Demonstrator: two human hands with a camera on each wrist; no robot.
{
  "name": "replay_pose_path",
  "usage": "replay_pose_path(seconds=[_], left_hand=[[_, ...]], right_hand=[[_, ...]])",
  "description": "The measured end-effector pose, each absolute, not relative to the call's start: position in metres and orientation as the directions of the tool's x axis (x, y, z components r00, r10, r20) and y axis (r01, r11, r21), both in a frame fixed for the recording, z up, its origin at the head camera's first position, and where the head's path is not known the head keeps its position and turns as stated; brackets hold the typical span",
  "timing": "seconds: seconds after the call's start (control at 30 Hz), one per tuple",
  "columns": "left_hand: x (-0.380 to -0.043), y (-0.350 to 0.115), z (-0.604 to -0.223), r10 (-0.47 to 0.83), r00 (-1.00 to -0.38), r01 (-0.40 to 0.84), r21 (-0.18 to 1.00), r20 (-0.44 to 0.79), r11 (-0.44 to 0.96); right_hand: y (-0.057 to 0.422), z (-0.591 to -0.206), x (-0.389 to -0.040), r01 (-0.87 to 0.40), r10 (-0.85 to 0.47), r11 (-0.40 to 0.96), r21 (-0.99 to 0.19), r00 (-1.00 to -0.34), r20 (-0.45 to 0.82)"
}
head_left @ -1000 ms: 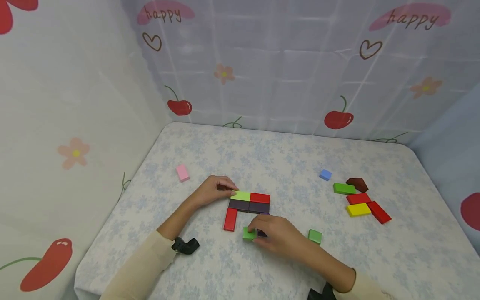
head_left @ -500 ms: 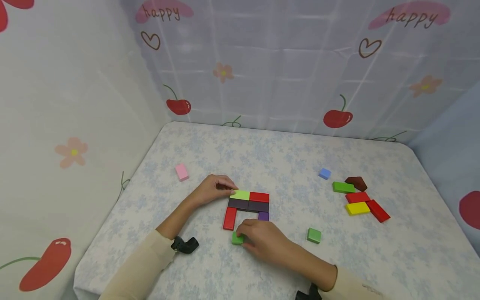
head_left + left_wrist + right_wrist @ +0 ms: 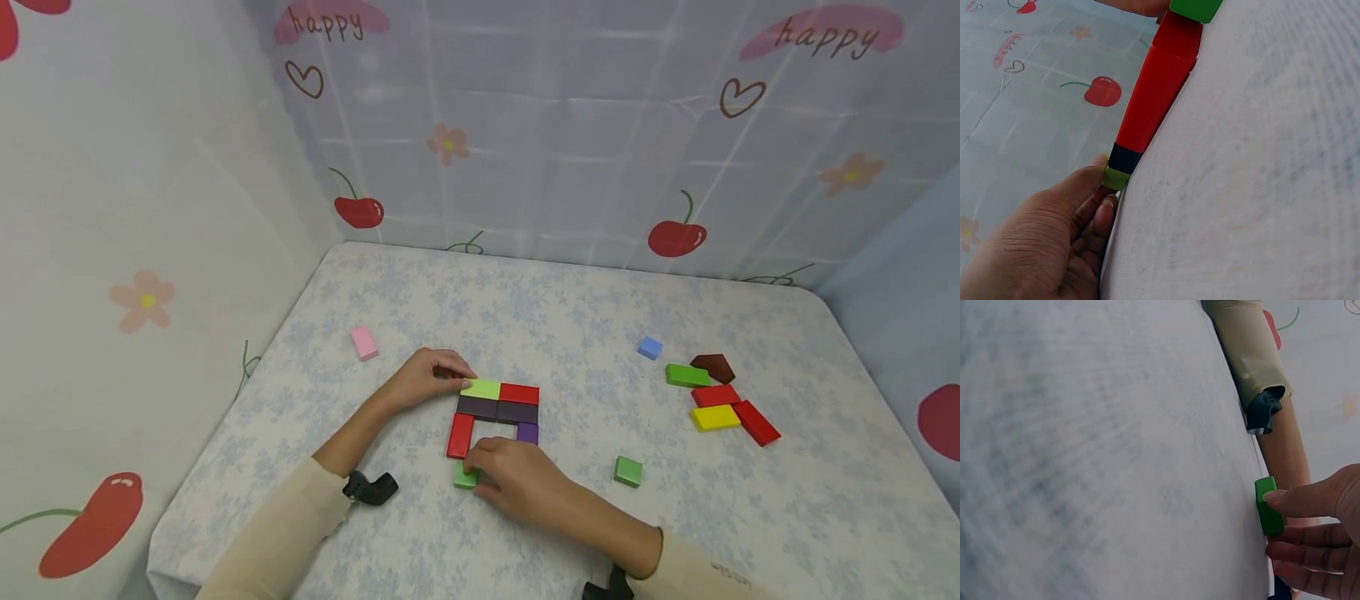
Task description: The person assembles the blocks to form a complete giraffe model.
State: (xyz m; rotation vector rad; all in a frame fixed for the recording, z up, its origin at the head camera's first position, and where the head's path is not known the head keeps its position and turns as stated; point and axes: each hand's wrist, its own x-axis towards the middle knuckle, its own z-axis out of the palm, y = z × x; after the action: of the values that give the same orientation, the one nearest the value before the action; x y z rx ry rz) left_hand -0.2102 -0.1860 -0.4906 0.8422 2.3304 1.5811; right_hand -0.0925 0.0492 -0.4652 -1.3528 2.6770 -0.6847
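Pinches a green block (image 3: pixel 463 479) between thumb and fingers of the right hand (image 3: pixel 517 475), at the near end of a red leg (image 3: pixel 461 436); cannot tell whether touching. Grips a lime block (image 3: pixel 482 389) by its corner with the left hand (image 3: pixel 423 383), apparently to steady the row. Seems at the step of fitting this foot; seems to call next for squaring up, then releasing without a nudge. Counts beyond, in the assembly: two dark blocks (image 3: pixel 477 407), one red top block (image 3: pixel 520 394), one purple block (image 3: pixel 528 433), perhaps more under the hand. Counts loose on the desk (image 3: pixel 555 533), to the right: one small green block (image 3: pixel 628 471), one blue (image 3: pixel 650 347), one long green (image 3: pixel 687 376), one brown (image 3: pixel 713 367), two red (image 3: pixel 716 395), one yellow (image 3: pixel 716 417); to the left, one pink (image 3: pixel 365 342).
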Motion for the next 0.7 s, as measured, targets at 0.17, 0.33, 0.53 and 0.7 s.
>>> replay_pose_path(seconds=[0.17, 0.33, 0.53, 0.7], left_hand=[[-0.211, -0.186, -0.492, 0.549, -0.824, 0.328, 0.908, 0.140, 0.261], [-0.211, -0.185, -0.495, 0.538, -0.834, 0.305, 0.917, 0.127, 0.256], [-0.212, -0.185, -0.496, 0.537, -0.834, 0.306, 0.917, 0.129, 0.255], [-0.212, -0.185, -0.495, 0.542, -0.828, 0.317, 0.917, 0.142, 0.244]], right_hand=[[0.050, -0.466, -0.094, -0.756, -0.777, 0.510, -0.410, -0.610, 0.158], [0.048, -0.466, -0.095, -0.746, -0.777, 0.513, -0.425, -0.614, 0.139], [0.043, -0.466, -0.097, -0.745, -0.781, 0.515, -0.424, -0.612, 0.128], [0.039, -0.465, -0.098, -0.747, -0.786, 0.506, -0.431, -0.606, 0.127]])
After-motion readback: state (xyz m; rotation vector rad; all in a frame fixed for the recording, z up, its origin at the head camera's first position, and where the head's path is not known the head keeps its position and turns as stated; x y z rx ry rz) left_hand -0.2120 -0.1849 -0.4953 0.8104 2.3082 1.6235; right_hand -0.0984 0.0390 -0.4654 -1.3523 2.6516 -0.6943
